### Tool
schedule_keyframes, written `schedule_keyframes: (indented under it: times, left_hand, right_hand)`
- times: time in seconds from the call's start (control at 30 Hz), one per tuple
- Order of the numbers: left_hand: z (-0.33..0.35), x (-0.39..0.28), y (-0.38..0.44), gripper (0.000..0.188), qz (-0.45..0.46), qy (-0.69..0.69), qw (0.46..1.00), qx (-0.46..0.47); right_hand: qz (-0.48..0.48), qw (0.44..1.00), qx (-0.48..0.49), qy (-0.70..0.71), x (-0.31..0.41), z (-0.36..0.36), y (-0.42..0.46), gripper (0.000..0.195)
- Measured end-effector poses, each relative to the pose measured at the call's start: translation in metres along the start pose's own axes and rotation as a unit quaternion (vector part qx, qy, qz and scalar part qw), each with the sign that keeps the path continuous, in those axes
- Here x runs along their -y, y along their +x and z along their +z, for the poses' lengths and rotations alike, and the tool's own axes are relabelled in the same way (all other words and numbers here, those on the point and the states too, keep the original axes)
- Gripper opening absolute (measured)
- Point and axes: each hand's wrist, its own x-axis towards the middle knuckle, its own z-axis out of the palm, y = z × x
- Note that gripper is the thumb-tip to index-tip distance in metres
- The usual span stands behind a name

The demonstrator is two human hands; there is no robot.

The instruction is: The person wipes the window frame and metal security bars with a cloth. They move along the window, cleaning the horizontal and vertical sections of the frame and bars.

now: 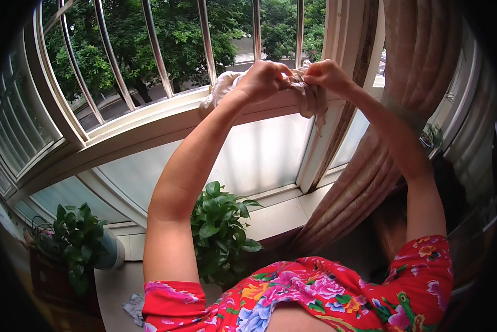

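A crumpled pale cloth [310, 99] lies over the window's middle frame rail [149, 143], with one end hanging down in front of it. My left hand [267, 81] pinches the cloth between thumb and fingers from the left. Close beside it, my right hand [329, 76] grips another part of the cloth near the upright window post. The cloth's bulk bunches up behind my left wrist. Both arms reach forward and up, and the fingertips of the two hands are a short way apart.
Metal bars [155, 50] stand outside the open window. A long curtain [356, 186] hangs at the right. Below are a leafy potted plant [219, 224], another plant [76, 245] by a pot, and a grey rag [134, 309]. An opened window sash [24, 108] is at the left.
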Motion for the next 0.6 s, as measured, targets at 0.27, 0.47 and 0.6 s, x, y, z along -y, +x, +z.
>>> schedule_keyframes:
  times: [0.27, 0.47, 0.6]
  left_hand:
    - [-0.026, -0.002, 0.005, 0.031, 0.011, 0.15, 0.988, -0.028]
    - [-0.064, 0.006, -0.033, 0.033, 0.015, 0.164, 0.986, -0.007]
    - [-0.119, 0.036, -0.088, 0.032, -0.005, 0.23, 0.97, -0.072]
  right_hand:
    - [-0.027, 0.927, -0.009, -0.374, 0.023, -0.027, 0.017, 0.023]
    - [0.078, 0.928, 0.156, -0.328, 0.003, 0.023, 0.022, 0.069]
    - [0.109, 0.949, 0.188, -0.227, 0.031, 0.025, 0.038, 0.083]
